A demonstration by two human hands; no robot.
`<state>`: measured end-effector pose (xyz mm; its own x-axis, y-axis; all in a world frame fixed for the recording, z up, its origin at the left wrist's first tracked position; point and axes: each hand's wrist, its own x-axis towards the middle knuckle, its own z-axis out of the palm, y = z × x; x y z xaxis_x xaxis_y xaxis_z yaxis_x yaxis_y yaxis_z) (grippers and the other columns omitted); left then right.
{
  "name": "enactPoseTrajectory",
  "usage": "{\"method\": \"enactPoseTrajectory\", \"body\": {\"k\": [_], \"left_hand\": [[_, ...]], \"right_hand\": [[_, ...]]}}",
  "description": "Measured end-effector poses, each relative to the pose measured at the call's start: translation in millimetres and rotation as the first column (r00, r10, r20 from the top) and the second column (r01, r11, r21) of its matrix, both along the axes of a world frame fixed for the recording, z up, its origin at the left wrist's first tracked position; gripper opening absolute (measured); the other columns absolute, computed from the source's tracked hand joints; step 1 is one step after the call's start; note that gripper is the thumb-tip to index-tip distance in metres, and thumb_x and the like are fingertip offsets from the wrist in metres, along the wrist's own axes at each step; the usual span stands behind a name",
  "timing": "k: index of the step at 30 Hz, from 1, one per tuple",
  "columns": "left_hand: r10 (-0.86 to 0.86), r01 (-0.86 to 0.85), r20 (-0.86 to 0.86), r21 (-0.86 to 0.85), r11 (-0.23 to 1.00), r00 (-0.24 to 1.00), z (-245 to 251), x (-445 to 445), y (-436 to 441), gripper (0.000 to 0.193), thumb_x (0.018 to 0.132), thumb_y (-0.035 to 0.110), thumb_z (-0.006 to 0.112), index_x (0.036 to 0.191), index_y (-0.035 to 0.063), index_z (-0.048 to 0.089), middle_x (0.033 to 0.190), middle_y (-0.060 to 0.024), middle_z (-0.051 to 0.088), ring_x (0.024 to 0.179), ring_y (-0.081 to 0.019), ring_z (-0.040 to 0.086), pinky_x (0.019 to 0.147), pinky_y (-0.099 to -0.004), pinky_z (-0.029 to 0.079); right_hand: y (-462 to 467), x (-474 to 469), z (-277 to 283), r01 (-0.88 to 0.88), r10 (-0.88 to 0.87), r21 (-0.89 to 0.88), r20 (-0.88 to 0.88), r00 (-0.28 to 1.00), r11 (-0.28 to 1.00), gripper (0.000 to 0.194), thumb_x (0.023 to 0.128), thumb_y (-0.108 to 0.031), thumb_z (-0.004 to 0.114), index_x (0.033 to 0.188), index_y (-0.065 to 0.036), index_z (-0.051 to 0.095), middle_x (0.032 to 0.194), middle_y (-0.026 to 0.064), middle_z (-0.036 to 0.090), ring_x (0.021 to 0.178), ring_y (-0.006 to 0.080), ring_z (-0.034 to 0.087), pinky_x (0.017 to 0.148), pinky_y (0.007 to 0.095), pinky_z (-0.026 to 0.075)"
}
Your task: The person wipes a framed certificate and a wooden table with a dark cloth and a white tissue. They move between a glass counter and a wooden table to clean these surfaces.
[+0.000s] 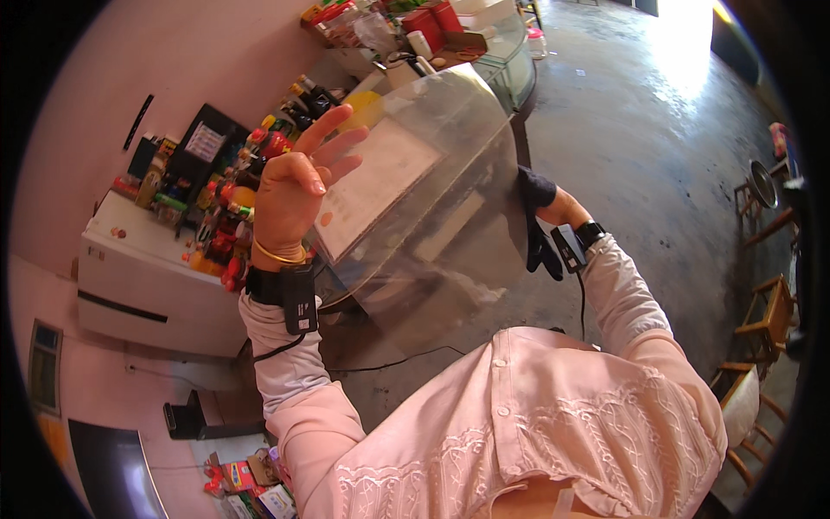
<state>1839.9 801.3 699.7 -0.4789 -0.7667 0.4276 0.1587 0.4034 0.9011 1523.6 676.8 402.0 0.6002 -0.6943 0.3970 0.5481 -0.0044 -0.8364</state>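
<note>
My left hand [293, 185] is raised, bare, at the left edge of a large clear plastic sheet [454, 188]. Its thumb is bent in to the index finger and the other fingers spread; whether it pinches the sheet is unclear. Close to the sheet's right edge, my right hand [559, 206] grips dark fabric [539, 194], perhaps a glove, with limp finger-like ends hanging down. The fingers of that hand are hidden. Through the plastic show a pale rectangular panel [382, 181] and a yellow round thing [364, 109]. Both wrists carry black strapped devices.
Bottles [227, 194] and jars crowd the left, beside a white refrigerator [155, 272]. Red boxes [433, 27] and a glass-sided stand [506, 65] lie beyond. Wooden stools [768, 311] and a metal basin [762, 184] stand at the right. A black cable [395, 363] crosses below the sheet.
</note>
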Motion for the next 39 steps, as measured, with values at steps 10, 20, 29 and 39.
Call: {"method": "enactPoseTrajectory", "body": {"k": [10,20,29,39], "left_hand": [[0.261,-0.268,0.140,0.034,0.963,0.955,-13,46,24,0.018,0.075,-0.009,0.056,0.067,0.0058,0.062,0.135,-0.0185,0.045,0.116,-0.0339,0.053,0.097,-0.0453,0.043],[0.313,-0.322,0.213,0.006,0.947,0.925,-18,43,38,0.019,0.079,-0.010,0.054,0.072,0.0033,0.065,0.130,-0.0161,0.050,0.111,-0.0294,0.056,0.088,-0.0384,0.050],[0.341,-0.344,0.073,0.360,0.867,0.937,-7,57,49,0.055,0.090,0.021,0.057,0.137,0.0051,0.034,0.121,-0.0215,0.055,0.101,-0.0283,0.062,0.084,-0.0360,0.052],[0.456,-0.441,0.067,0.412,0.798,0.888,-36,24,27,0.033,0.092,0.021,0.056,0.117,-0.0005,0.055,0.106,-0.0170,0.064,0.087,-0.0243,0.067,0.073,-0.0304,0.054]], "right_hand": [[5,-11,45,0.275,-0.636,-0.834,-0.114,0.763,0.479,0.034,0.081,-0.009,0.062,0.112,0.003,0.055,0.102,0.0078,0.058,0.091,0.0177,0.055,0.085,0.0309,0.046],[-27,-19,19,0.212,-0.509,-0.864,-0.058,0.859,0.456,0.028,0.081,-0.008,0.060,0.108,0.002,0.057,0.096,0.0070,0.060,0.083,0.0165,0.056,0.073,0.0277,0.049],[1,-10,69,-0.048,-0.235,-0.646,-0.345,0.909,0.762,0.006,0.078,-0.005,0.060,0.075,-0.002,0.057,0.069,-0.0021,0.057,0.064,0.0062,0.050,0.054,0.0249,0.042],[13,2,40,0.134,-0.245,-0.309,-0.352,0.903,0.941,0.008,0.076,0.001,0.057,0.070,-0.003,0.056,0.069,0.0026,0.055,0.062,0.0107,0.050,0.057,0.0257,0.046]]}}
